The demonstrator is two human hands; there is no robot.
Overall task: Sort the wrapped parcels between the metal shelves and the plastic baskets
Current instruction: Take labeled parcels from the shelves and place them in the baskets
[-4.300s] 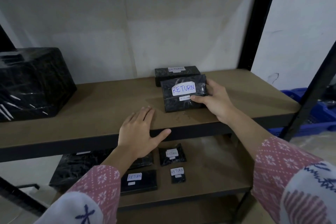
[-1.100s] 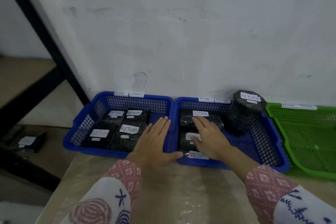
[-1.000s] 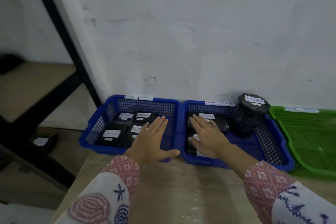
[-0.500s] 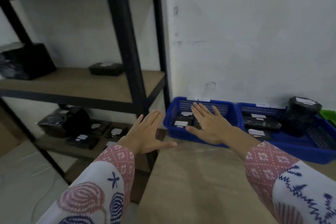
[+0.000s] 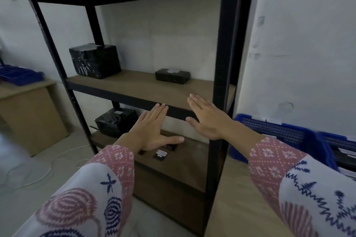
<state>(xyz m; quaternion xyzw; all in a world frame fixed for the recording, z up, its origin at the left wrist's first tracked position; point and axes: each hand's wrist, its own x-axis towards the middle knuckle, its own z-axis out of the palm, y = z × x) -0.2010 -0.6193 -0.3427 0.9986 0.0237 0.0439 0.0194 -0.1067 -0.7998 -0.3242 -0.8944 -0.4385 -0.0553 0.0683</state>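
Both hands empty, left hand [image 5: 152, 131] and right hand [image 5: 207, 119] flat with fingers spread before the shelf [image 5: 134, 86]; step judged a reach for the flat parcel [image 5: 172, 76] lying there, which calls for closing fingers around it.

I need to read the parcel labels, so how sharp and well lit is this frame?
Head view: soft with motion blur, so the label on the small parcel on the middle shelf is an unreadable smear; wide-angle bending bows the shelf posts; the shelf interior is dim against the bright wall; both the left hand and right hand are open and empty.
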